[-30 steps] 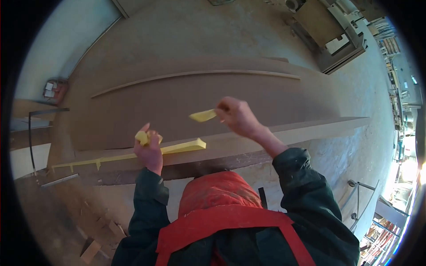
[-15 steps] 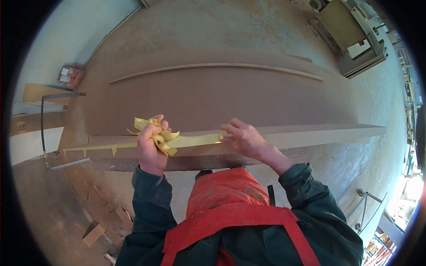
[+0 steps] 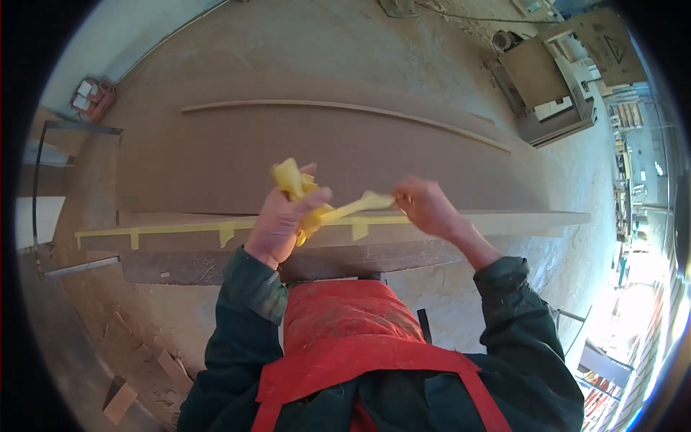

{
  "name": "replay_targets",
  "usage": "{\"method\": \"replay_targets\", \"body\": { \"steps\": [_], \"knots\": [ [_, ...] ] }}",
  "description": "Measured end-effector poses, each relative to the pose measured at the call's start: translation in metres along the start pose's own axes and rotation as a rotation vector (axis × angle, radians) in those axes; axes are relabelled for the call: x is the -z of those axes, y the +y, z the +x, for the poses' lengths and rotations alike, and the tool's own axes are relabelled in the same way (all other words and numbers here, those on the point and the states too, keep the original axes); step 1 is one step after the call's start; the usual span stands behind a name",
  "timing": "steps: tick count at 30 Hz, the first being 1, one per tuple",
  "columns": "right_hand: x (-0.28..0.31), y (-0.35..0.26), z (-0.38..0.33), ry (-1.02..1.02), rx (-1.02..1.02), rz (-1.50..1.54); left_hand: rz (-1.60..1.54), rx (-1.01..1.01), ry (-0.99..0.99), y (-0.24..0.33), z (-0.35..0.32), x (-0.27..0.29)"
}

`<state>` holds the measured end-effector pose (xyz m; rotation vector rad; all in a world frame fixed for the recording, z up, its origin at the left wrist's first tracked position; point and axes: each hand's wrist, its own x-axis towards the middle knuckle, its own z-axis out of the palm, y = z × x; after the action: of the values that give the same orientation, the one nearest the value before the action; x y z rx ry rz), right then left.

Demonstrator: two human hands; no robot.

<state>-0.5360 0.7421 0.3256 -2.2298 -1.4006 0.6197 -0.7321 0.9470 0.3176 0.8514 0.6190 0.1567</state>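
My left hand is closed around a crumpled wad of yellow tape, with loops sticking out past the fingers. From the wad a narrow, twisted strip runs across to my right hand, whose fingertips pinch its end; motion blurs both a little. Below the hands lies a long light-brown board. Yellow tape is stuck along its edge from the left end to beneath my right hand, and several short tabs hang down from it. Neither hand appears to touch the board.
Beyond the board lies a wide brown panel with a thin wooden strip on it. A machine stands far right, a dark metal frame at left. Wood scraps lie on the floor, lower left.
The strip between my hands was flat and taut; now it is narrower and twisted. My hands have shifted right along the board, and more tape shows on its edge.
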Motion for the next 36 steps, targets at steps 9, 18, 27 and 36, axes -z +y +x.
{"method": "replay_targets", "body": {
  "steps": [9, 18, 27, 36],
  "knots": [
    [0.005, -0.185, 0.1, 0.132, 0.185, 0.486, -0.007, -0.398, 0.154, 0.03, 0.015, 0.012],
    [-0.05, -0.067, -0.005, -0.117, -0.01, -0.165, 0.122, -0.383, 0.554, 0.067, 0.001, 0.119],
    [-0.069, -0.034, -0.01, -0.17, -0.061, -0.059, 0.889, -0.776, 0.729, -0.03, 0.008, 0.124],
    [-0.07, -0.023, -0.009, -0.125, 0.048, 0.045, 0.931, -0.751, 0.753, -0.027, 0.006, 0.119]
  ]
}}
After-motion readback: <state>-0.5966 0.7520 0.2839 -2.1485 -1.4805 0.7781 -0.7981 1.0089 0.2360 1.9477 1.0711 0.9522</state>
